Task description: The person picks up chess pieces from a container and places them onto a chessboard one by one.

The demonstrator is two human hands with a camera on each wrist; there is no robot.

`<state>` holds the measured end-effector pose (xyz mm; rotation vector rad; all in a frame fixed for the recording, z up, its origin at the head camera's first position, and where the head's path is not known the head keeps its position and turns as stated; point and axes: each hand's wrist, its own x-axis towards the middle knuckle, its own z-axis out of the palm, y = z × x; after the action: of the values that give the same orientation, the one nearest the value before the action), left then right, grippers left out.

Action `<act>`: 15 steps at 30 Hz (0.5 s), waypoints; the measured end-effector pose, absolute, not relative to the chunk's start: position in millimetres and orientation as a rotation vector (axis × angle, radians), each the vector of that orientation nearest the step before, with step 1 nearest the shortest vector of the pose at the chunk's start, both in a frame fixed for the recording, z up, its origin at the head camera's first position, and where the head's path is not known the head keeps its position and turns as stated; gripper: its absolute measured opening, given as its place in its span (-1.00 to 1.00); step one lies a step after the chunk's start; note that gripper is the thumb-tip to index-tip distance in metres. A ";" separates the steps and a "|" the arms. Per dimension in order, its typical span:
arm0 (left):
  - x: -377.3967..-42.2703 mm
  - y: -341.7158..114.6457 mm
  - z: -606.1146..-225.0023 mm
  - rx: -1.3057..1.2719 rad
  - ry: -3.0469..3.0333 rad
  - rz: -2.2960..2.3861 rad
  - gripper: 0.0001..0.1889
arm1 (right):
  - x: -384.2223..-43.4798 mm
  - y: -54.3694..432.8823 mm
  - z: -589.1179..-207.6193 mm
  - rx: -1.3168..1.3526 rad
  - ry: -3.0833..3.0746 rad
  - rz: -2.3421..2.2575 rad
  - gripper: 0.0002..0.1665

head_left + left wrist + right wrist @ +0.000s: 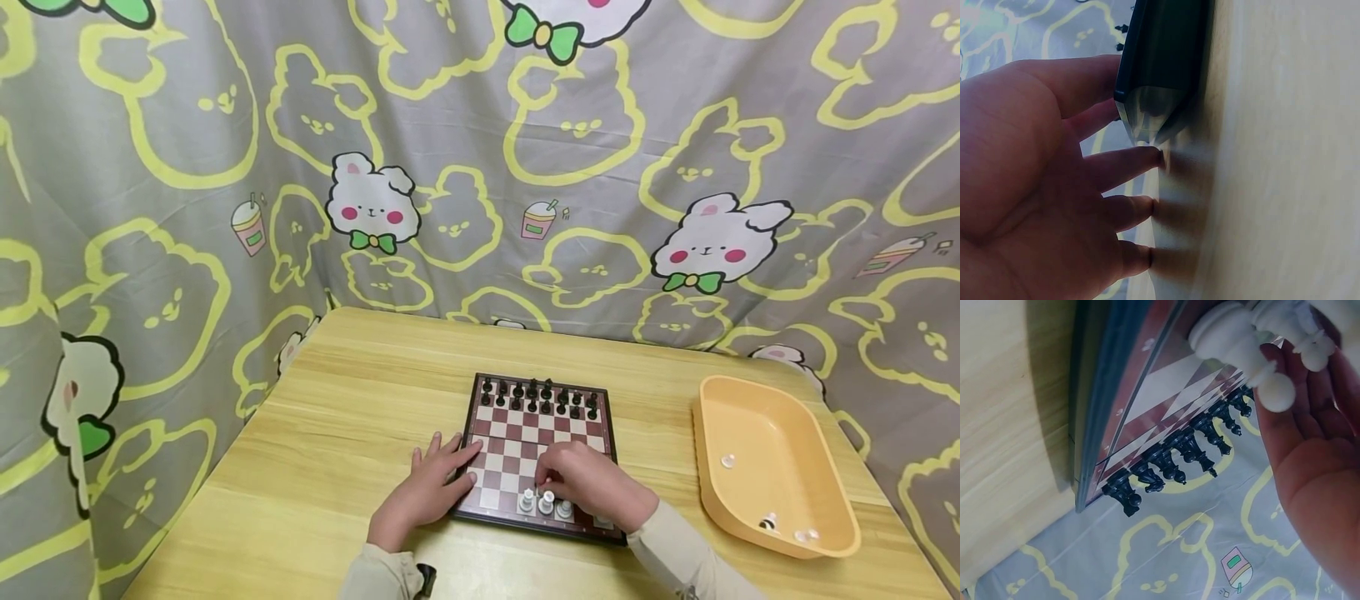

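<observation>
A chessboard point(504, 460) with brown and white squares lies on the table. My left hand point(429, 485) rests at its left edge, thumb and index finger on the board and the other fingers spread beside it. Over the near right part, my right hand point(588, 482) reaches down with thumb and fingertips together, pinching a white chess piece mostly hidden by the fingers. White pieces point(546, 502) stand along the near row. Round-headed white pawns point(1275, 392) show close to this hand in the right wrist view. Black pieces point(532, 390) fill two far rows.
To the right stands an orange plastic tray point(776, 450) with a few small pieces point(728, 460) lying in it, mostly white. The wooden table point(360, 375) meets a grey patterned curtain point(465, 125) behind and at both sides.
</observation>
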<state>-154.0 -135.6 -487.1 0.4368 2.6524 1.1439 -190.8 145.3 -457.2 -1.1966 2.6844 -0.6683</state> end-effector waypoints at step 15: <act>-153.5 -135.3 -485.3 0.446 2.654 1.150 -0.48 | -194.2 144.7 -451.0 -1.149 2.580 -0.721 -0.91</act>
<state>-153.5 -135.3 -485.3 0.4458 2.6535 1.1504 -194.2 144.7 -451.0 -1.1494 2.5795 -0.7206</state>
